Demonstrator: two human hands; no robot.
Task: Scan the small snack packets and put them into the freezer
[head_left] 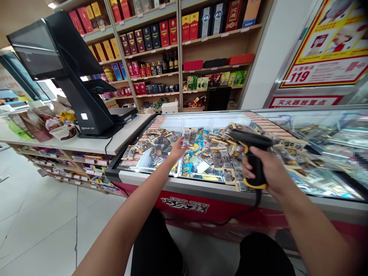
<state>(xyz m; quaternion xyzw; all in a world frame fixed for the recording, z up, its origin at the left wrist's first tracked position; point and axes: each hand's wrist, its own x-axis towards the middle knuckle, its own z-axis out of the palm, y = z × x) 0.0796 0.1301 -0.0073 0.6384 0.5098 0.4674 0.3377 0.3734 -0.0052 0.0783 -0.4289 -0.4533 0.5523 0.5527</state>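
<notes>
My right hand (pixel 266 166) is wrapped round the grip of a black and yellow barcode scanner (pixel 257 168), its head pointing left above the chest freezer (pixel 161 182). Between the fingers of my left hand (pixel 178 148) is a small snack packet (pixel 189 137), dark in the middle with a pale edge, tilted up towards me. Many similar brown packets (pixel 220 157) lie in loose heaps over the freezer's glass top. Blue and yellow packages (pixel 188 168) show through the glass beneath them. The scanner's cable (pixel 244 212) hangs down in front of the freezer.
On the counter (pixel 126 134) at the left stands a black checkout terminal (pixel 86 99), with a white paper bowl (pixel 64 132) and bags beside it. Shelves (pixel 155 50) of boxes and bottles line the back. A second glass-topped freezer (pixel 324 122) adjoins at the right.
</notes>
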